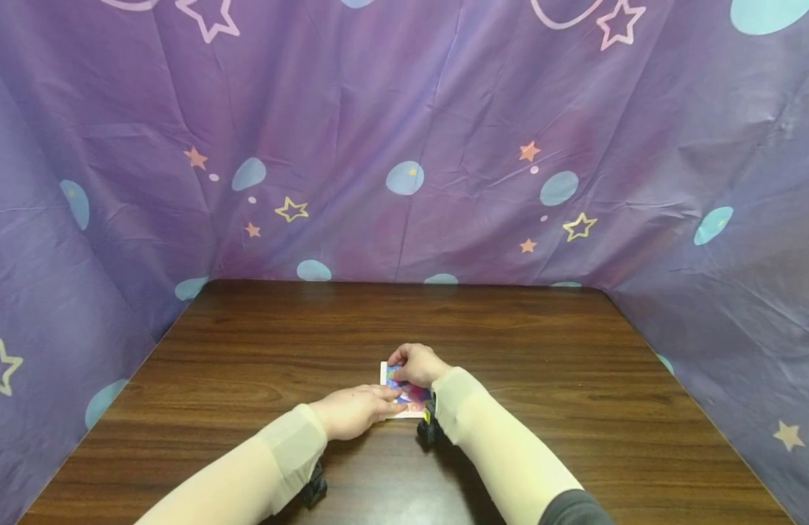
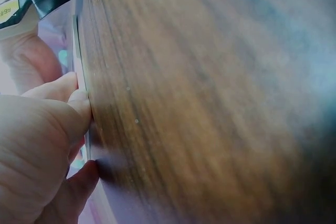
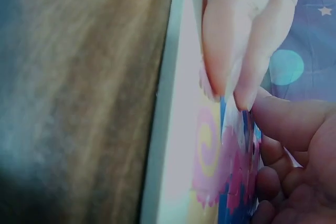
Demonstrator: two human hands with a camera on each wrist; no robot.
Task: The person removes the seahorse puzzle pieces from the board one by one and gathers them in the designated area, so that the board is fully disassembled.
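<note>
On the table lies a small flat jigsaw puzzle (image 1: 412, 397) with a white border and a blue, pink and yellow picture. Seams cross its picture (image 3: 231, 166) in the right wrist view. My left hand (image 1: 355, 412) rests across its lower left part, fingers nearly straight; in the left wrist view the left hand (image 2: 42, 145) has fingertips touching the puzzle's edge. Over the upper part is my right hand (image 1: 417, 364), fingers bent down to the picture. From close by, the right hand (image 3: 299, 150) touches the puzzle with thumb and curled fingers; whether a piece is between them is hidden.
The brown wooden table (image 1: 280, 328) stretches out around the hands. A purple cloth (image 1: 352, 131) with stars and blue ovals hangs behind it and along both sides. Each wrist carries a small black camera, the right one (image 1: 428, 432) close to the puzzle's lower right corner.
</note>
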